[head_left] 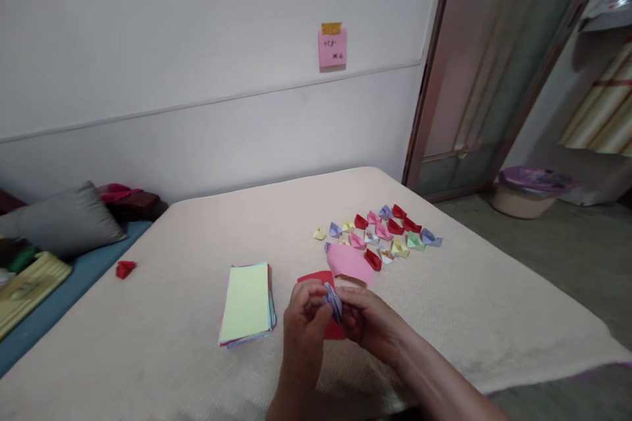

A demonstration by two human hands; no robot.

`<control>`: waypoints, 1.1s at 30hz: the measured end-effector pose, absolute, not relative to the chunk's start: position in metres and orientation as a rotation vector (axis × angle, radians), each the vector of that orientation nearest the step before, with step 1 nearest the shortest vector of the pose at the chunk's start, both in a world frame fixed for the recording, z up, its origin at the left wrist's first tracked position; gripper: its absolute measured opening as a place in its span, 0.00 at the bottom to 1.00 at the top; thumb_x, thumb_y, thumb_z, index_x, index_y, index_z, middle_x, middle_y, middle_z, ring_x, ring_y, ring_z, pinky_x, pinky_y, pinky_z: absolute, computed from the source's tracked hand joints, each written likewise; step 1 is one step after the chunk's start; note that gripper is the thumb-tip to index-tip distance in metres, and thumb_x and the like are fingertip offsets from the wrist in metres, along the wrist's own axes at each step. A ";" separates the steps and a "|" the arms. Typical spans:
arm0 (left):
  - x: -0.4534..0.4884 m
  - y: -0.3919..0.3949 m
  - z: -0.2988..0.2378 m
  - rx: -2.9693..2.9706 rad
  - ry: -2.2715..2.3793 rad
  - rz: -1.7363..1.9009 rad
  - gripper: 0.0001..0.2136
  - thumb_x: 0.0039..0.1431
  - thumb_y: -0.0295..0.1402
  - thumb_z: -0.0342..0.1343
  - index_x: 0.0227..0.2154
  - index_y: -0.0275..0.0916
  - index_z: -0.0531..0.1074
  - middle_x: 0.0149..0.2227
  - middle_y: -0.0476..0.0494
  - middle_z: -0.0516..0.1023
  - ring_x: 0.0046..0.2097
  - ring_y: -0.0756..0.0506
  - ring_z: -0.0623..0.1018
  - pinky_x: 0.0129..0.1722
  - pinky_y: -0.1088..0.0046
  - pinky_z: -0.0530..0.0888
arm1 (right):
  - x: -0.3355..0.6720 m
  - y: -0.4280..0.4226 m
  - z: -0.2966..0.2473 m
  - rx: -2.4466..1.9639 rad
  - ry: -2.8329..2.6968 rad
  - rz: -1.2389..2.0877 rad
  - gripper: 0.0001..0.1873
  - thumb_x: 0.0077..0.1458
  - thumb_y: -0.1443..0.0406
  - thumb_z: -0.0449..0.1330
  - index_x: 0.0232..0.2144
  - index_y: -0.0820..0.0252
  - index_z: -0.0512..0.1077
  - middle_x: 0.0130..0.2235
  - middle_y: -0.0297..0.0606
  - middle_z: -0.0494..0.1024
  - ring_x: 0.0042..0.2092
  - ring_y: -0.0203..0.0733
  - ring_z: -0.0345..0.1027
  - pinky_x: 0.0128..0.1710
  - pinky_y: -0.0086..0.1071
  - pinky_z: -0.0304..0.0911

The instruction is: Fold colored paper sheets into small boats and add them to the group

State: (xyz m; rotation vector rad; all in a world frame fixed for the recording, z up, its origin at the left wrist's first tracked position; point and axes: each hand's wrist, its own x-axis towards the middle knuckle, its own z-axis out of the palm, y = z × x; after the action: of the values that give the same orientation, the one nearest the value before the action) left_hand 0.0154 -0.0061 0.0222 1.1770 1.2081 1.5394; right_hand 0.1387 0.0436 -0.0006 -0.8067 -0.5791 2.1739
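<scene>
My left hand (305, 322) and my right hand (368, 317) meet over the near middle of the cream-covered surface. Between them is a small lavender folded paper (334, 302), with the fingers of both hands closed on it. Some of its folds are hidden by my fingers. Under my hands lies a red sheet of paper (336, 331), partly covered. Just beyond, a curled pink sheet (350, 262) rests against several small folded paper boats (383, 231) in red, pink, yellow, lavender, green and white. Left of my hands is a stack of coloured paper (248, 302), pale yellow on top.
A crumpled-looking red paper piece (125, 268) lies by the left edge. Beyond that edge are a grey pillow (64, 220) and a bamboo-like mat (34, 289). A pink note (332, 49) is taped to the wall. A lined bin (526, 200) stands on the floor at right.
</scene>
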 end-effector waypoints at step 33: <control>0.005 0.001 0.002 1.371 1.675 1.640 0.12 0.50 0.21 0.49 0.34 0.41 0.72 0.40 0.44 0.72 0.42 0.43 0.72 0.42 0.67 0.67 | 0.135 0.033 0.010 -0.806 -1.078 1.956 0.05 0.46 0.67 0.59 0.25 0.60 0.64 0.19 0.28 0.66 0.19 0.29 0.54 0.19 0.25 0.44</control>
State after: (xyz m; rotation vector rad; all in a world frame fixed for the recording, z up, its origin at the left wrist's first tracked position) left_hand 0.0048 0.0014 0.0017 1.3709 1.6749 1.6398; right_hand 0.1348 0.0326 0.0101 -0.8061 -1.0782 1.9561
